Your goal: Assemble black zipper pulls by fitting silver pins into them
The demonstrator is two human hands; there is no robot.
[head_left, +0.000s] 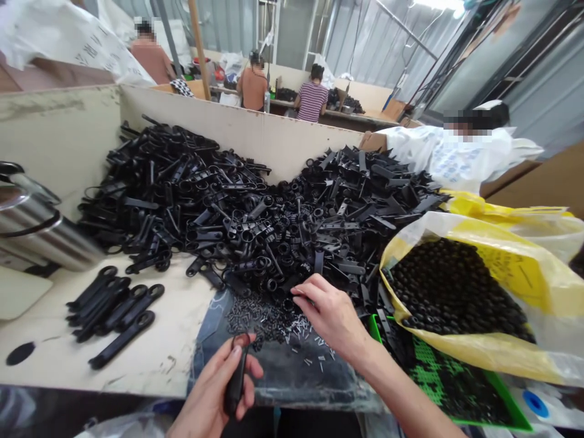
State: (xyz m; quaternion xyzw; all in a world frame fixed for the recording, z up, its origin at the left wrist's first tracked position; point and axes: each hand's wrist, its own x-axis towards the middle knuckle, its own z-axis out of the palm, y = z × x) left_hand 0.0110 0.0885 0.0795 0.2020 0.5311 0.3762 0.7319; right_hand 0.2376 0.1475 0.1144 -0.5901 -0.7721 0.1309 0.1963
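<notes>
My left hand [223, 383] is wrapped around a black plastic handle [235, 386] with a ring at its upper end, held upright above the front edge. My right hand [331, 313] reaches to the foot of the big heap of black plastic parts [255, 225]. Its thumb and fingers are pinched together; whatever is between them is hidden. Just below that hand lie small silvery pins [298, 328], beside a spread of tiny dark pieces [250, 313]. Both rest on a dark mat [310, 377].
Several finished-looking black handles [121, 337] lie in a row at left, near a steel flask [50, 228]. At right a yellow-white sack [542, 304] of black round pieces leans over a green tray [502, 389]. Wooden panels [205, 118] enclose the bench; several people sit beyond.
</notes>
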